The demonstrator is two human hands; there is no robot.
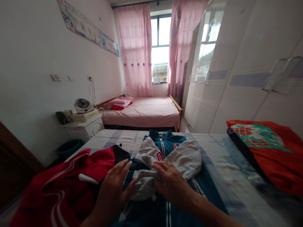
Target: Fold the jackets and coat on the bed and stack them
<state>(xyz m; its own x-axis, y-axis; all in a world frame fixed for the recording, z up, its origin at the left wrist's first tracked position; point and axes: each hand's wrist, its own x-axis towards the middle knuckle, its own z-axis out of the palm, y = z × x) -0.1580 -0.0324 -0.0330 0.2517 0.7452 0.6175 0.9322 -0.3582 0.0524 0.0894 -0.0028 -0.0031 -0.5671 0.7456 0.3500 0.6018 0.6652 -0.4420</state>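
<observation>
A teal zip-up jacket [174,138] with grey sleeves lies front up on the bed before me, its collar pointing away. Both sleeves are folded inward across its chest. My right hand [171,179] rests on the folded grey sleeve [144,186], fingers stretched out flat. At the jacket's left side is my left hand [115,186], fingers extended and thumb apart, beside the sleeve's edge; whether it touches the cloth I cannot tell. A red jacket [78,176] with white stripes and a dark collar lies crumpled just left of my left hand.
To the right, an orange garment [272,151] lies on folded jeans [246,164] and a dark garment. Beyond the near bed [213,145] stand a pink-covered bed [146,110] and, at left, a white nightstand [87,127] with a fan [83,105]. Wardrobes [227,78] line the right wall.
</observation>
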